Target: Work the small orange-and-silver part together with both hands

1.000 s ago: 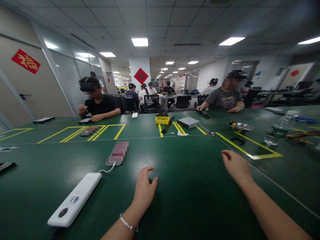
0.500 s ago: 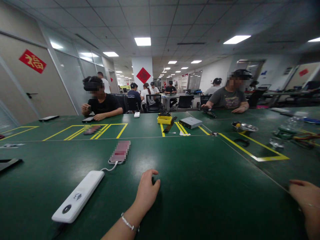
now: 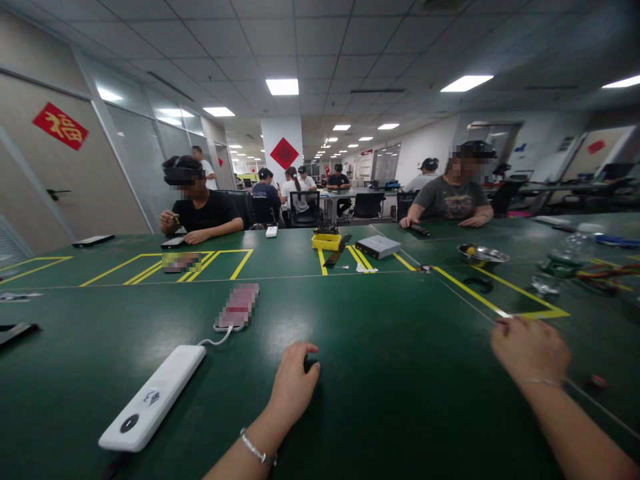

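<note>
My left hand [image 3: 295, 380] rests on the green table with its thumb and forefinger apart and nothing between them. Left of it lies a white power bank [image 3: 155, 400], joined by a short white cable [image 3: 219, 339] to a phone [image 3: 237, 307]. My right hand [image 3: 533, 350] is over the right side of the table, near the front corner of a yellow-taped outline. Its back faces me and it is a little blurred, so its fingers and anything in them are hidden. A small reddish object [image 3: 598, 382] lies to the right of that wrist.
Across the table are a yellow bin [image 3: 326, 241] with dark items, a grey box [image 3: 379, 247], a metal bowl [image 3: 483, 255], a black curved piece [image 3: 479, 285] and a plastic bottle [image 3: 573, 253]. Two people sit at the far side; one holds a dark object.
My right hand has moved in from the right edge, leftward and a little up. My left hand stays almost still. The small reddish object has come into sight.
</note>
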`<state>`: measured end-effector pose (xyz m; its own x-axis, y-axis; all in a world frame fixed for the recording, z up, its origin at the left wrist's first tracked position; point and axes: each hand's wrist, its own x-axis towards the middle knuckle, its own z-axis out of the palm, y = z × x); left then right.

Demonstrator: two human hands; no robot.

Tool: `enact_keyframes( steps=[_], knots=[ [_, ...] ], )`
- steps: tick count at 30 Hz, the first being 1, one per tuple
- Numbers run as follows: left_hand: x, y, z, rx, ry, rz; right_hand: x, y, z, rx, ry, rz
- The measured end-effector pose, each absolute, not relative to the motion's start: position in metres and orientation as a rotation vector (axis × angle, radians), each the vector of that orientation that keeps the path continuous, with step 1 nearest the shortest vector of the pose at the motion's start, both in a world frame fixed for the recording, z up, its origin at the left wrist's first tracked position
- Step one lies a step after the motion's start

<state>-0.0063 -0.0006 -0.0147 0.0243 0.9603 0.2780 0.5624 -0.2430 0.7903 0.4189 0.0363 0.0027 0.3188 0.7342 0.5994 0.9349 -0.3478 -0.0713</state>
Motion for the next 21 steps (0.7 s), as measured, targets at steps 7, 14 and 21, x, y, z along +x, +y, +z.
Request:
enact_keyframes(
  steps=[7, 14, 21],
  knots=[
    [-0.001, -0.008, -0.015, 2.225, 1.342, 0.816, 0.223, 0.02, -0.005, -1.508, -2.319, 0.039],
    [-0.001, -0.008, -0.015, 2.315, 1.432, 0.608, 0.212, 0.012, -0.002, -1.476, -2.569, 0.292],
    [-0.002, -0.009, -0.014, 2.28, 1.415, 0.606, 0.406, 0.042, 0.014, -2.46, -1.575, -0.176]
  ],
)
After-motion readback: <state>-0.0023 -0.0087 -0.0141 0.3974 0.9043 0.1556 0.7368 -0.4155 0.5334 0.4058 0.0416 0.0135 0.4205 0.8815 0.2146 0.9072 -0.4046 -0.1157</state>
